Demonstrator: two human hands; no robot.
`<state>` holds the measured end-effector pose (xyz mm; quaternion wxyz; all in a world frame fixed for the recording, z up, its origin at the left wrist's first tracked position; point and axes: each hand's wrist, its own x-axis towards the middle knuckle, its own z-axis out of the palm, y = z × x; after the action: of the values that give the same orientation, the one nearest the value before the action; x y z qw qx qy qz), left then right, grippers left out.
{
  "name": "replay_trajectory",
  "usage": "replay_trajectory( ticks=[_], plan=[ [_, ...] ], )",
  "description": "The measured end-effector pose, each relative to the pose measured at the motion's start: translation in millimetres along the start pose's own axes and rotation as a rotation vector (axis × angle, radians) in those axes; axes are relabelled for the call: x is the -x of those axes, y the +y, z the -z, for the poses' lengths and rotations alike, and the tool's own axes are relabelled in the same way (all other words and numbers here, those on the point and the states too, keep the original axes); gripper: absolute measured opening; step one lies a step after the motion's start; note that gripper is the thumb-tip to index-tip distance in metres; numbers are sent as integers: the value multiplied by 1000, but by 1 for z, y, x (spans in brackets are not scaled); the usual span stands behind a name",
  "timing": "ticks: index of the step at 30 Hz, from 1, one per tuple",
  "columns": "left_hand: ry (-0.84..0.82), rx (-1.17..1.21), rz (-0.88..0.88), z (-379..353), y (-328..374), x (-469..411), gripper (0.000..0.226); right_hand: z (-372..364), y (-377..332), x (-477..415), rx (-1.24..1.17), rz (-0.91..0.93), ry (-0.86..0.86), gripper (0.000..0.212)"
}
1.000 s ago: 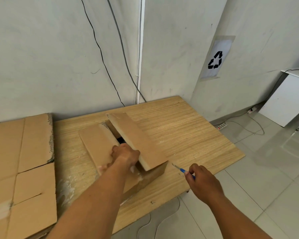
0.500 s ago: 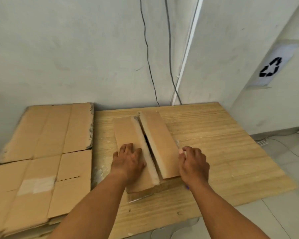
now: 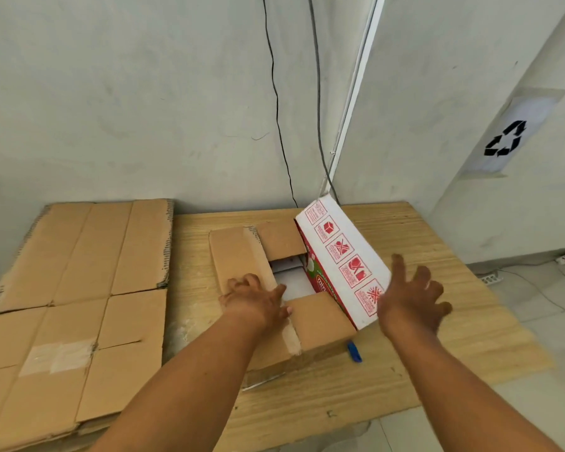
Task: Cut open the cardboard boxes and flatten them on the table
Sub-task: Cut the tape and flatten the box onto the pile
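A brown cardboard box (image 3: 320,324) sits mid-table with its top flaps apart. Its right long flap (image 3: 343,256), white with red symbols, stands raised and folded outward. The left long flap (image 3: 238,256) lies flat. My left hand (image 3: 253,300) presses on that left flap near the opening, fingers bent over its edge. My right hand (image 3: 411,298) is spread just right of the raised flap, fingers straight, holding nothing. A blue-handled cutter (image 3: 354,351) lies on the table (image 3: 437,321) beside the box's near right corner.
Flattened cardboard sheets (image 3: 72,288) are stacked on the table's left side, overhanging its front. Grey walls meet in a corner behind, with cables (image 3: 278,109) hanging down. A recycling sign (image 3: 506,138) is on the right wall. Tiled floor and a power strip (image 3: 491,278) lie to the right.
The cutter left my right hand and now lies on the table. The box's right flap has swung up and outward, showing its printed side. My left hand slid toward the opening.
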<state>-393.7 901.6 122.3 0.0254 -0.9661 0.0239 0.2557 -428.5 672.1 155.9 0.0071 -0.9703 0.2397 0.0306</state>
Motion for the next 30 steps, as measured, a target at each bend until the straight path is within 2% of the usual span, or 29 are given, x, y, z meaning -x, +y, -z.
replay_trajectory(
  ticks=[1,2,4,7,9,11,12,14,16,18,20,22,24,26,27,28,30],
  plan=[
    [-30,9,5,0,2,0,66,-9,-6,8,141,91,20,81],
    [-29,24,-3,0,3,2,66,-22,-12,17,205,218,14,76],
    [70,78,-45,8,0,11,67,-45,-25,33,223,391,-152,62],
    [323,57,-34,40,-24,26,69,-57,-28,41,165,274,-447,59],
    [357,-23,124,60,-56,34,64,-53,-27,39,193,248,-455,62],
    [298,-138,292,56,-88,40,59,-48,-33,36,265,289,-372,62],
    [243,-202,313,44,-100,41,64,-45,-40,36,289,335,-318,61],
    [101,-191,201,12,-111,38,74,-40,-60,39,283,512,-249,63],
    [-32,56,72,-15,-111,37,74,-38,-81,45,239,727,-258,68],
    [-11,111,0,-26,-113,34,78,-39,-100,48,187,836,-356,74],
    [99,-27,-68,-28,-117,31,76,-42,-116,49,175,836,-477,79],
    [100,-115,-90,-25,-115,27,62,-44,-126,48,212,809,-527,82],
    [97,-56,-59,-19,-112,23,51,-34,-133,48,173,806,-426,74],
    [122,-16,-44,-15,-108,18,44,-10,-135,46,-79,744,-240,59],
    [123,-17,-45,-12,-106,15,41,6,-132,42,-208,699,-252,56],
    [116,-24,-40,-8,-105,11,39,24,-126,39,-249,680,-350,55],
    [77,-78,-27,3,-97,0,40,48,-111,35,-72,709,-646,48]
  ],
)
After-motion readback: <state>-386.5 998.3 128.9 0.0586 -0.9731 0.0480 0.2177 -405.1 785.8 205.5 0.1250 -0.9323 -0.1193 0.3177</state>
